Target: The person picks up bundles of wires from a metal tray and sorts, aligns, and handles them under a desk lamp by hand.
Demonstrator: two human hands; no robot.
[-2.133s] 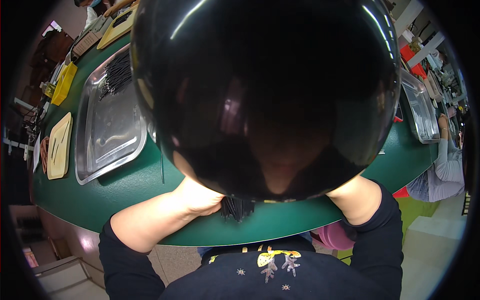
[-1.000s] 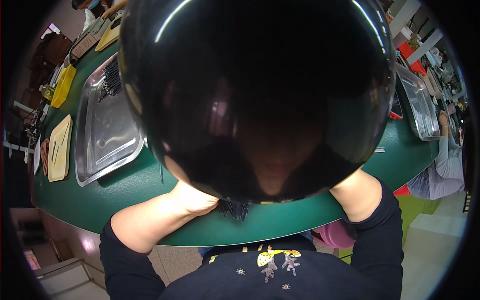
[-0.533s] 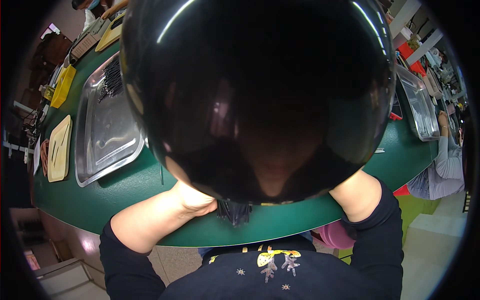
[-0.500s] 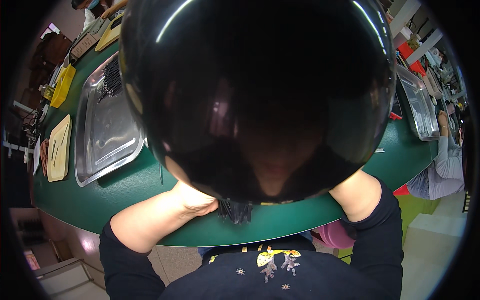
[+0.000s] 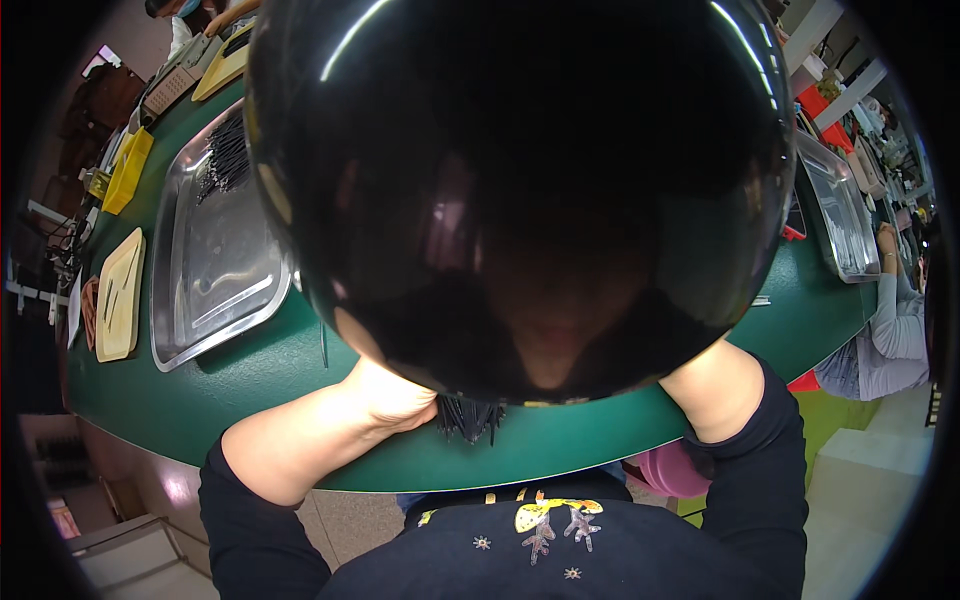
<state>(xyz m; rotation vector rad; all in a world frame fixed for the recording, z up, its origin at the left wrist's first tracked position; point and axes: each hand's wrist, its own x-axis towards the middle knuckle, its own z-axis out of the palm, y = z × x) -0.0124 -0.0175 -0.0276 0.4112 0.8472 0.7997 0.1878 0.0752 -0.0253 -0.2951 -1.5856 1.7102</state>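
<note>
A large glossy black dome (image 5: 520, 200) fills the middle of the view and hides most of the work area. My left hand (image 5: 398, 398) comes out from under its lower left rim, its visible fingers curled in. Beside those fingers, the loose ends of a bundle of thin black strands (image 5: 470, 420) poke out towards me over the green table (image 5: 560, 440). The hand seems closed round this bundle, though the fingertips are covered. On the right my forearm (image 5: 715, 392) runs under the dome, which hides the right hand altogether.
At left stands a metal tray (image 5: 215, 285) with more black strands (image 5: 228, 155). Further left are a cream tray (image 5: 120, 295) and a yellow bin (image 5: 128, 172). Another metal tray (image 5: 840, 205) lies at right, near a co-worker's grey sleeve (image 5: 898, 320).
The strand ends beside my left hand have shifted a little and now gather more to a point. The dome has moved very slightly; both forearms look still.
</note>
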